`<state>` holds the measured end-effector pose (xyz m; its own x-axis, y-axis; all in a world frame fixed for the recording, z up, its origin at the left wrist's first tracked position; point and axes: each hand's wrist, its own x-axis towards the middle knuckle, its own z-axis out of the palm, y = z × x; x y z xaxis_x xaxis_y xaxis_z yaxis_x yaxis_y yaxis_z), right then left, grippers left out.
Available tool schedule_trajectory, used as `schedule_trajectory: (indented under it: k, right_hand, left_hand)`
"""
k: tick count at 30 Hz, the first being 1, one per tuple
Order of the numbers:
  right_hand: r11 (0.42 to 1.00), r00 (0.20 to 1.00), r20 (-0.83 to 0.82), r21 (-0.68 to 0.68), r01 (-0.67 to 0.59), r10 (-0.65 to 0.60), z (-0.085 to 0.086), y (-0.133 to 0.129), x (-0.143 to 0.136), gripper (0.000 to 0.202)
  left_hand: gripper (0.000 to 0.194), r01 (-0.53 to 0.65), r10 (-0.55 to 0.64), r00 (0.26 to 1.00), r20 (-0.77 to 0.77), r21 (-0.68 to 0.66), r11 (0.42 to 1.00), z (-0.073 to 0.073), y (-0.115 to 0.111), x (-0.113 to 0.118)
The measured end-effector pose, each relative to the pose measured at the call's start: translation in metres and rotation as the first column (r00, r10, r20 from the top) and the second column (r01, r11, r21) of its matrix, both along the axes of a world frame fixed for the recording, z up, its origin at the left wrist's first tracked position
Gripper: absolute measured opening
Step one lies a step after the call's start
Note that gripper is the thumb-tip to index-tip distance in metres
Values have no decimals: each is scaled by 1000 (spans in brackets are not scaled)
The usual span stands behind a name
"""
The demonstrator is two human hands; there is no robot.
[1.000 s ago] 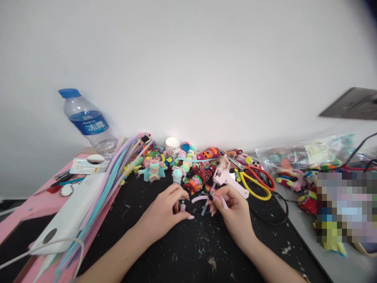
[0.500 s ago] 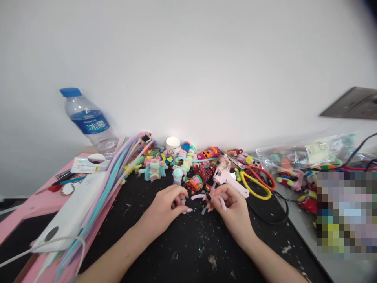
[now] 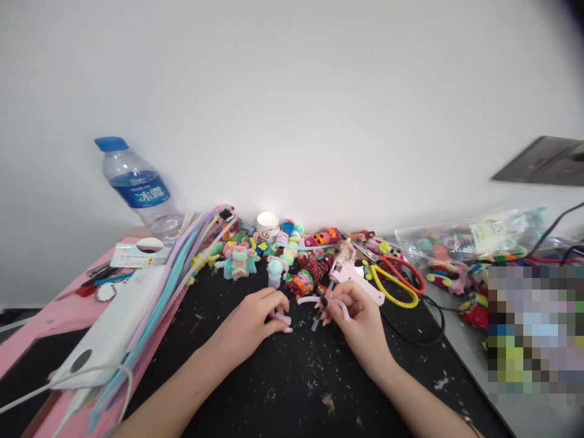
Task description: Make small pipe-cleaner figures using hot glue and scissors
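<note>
A small lilac fuzzy piece (image 3: 283, 319) sits between the fingertips of my left hand (image 3: 258, 316), over the black mat. My right hand (image 3: 353, 316) pinches a curved pale pink fuzzy stem (image 3: 310, 299), whose left end points toward my left hand. A translucent stick (image 3: 316, 321) shows below the right fingertips, beside the stem. Just behind my right hand lies a pink glue gun (image 3: 351, 274). A small mint and lilac fuzzy figure (image 3: 274, 272) stands behind my left hand. The two hands are apart.
Scissors with yellow and orange handles (image 3: 395, 286) lie right of the glue gun. Colourful fuzzy figures (image 3: 239, 260) line the wall. Long pastel stems (image 3: 168, 292), a white box (image 3: 109, 328) and a tilted water bottle (image 3: 139, 188) are at left. A black cable (image 3: 420, 342) curls at right.
My left hand has shifted slightly left, and the lilac piece in its fingers shows more clearly. My right hand has barely moved.
</note>
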<state>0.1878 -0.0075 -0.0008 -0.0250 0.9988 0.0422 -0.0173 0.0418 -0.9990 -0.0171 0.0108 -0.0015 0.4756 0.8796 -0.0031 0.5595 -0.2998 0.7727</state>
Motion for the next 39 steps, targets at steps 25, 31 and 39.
schedule_trajectory:
  k: [25, 31, 39]
  right_hand:
    - [1000, 1000, 23, 18, -17, 17, -5, -3, 2, 12]
    - [998, 985, 169, 44, -37, 29, -4, -5, 0, 11]
    - [983, 908, 419, 175, -63, -17, -2, -5, -1, 10]
  left_hand:
    - [14, -132, 329, 814, 478, -400, 907, 4, -9, 17]
    - [17, -153, 344, 810, 475, -394, 906, 5, -12, 20]
    - [7, -233, 350, 825, 444, -296, 926, 4, -13, 19]
